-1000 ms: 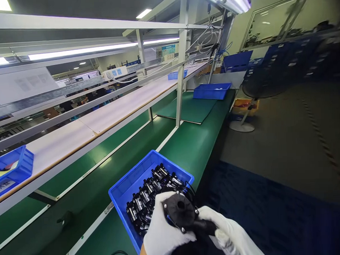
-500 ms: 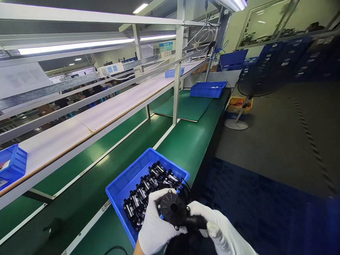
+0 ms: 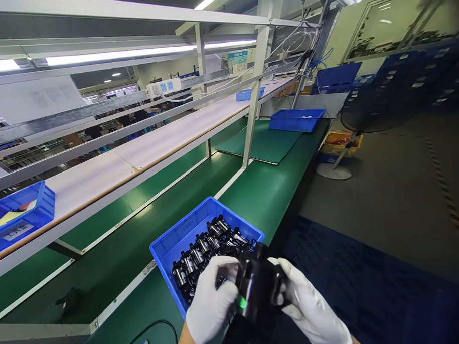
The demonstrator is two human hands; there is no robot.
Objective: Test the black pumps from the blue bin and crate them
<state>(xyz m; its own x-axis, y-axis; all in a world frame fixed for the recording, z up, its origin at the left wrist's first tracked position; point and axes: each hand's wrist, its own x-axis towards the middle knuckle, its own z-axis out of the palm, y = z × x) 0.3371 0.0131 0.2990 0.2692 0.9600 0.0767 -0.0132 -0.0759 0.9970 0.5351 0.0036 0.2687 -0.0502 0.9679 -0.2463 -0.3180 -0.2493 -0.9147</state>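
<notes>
Between my two white-gloved hands is a black pump point(image 3: 256, 289), a shiny cylinder with a small green patch near its lower left side. My left hand point(image 3: 212, 302) grips its left side, thumb in front. On the other side, my right hand point(image 3: 311, 304) has its fingers closed around a protruding part. Motion blurs the pump's details. Just behind, a blue bin point(image 3: 167, 239) holds several smaller-looking black cylindrical parts point(image 3: 197, 254) in rows, with black cables at its right side. The pump and my left hand hide the bin's near right corner.
The bin stands on a green bench point(image 3: 271, 183) beneath a white shelf point(image 3: 102, 179). A labelled blue box point(image 3: 26, 219) sits on that shelf. Metal posts point(image 3: 255, 101) rise from the bench. Farther off are another blue bin point(image 3: 297, 120) and a standing fan point(image 3: 335, 171).
The pump has been turned from its screwed round end facing me to its side showing. My right hand has shifted its grip. The view has swung slightly left.
</notes>
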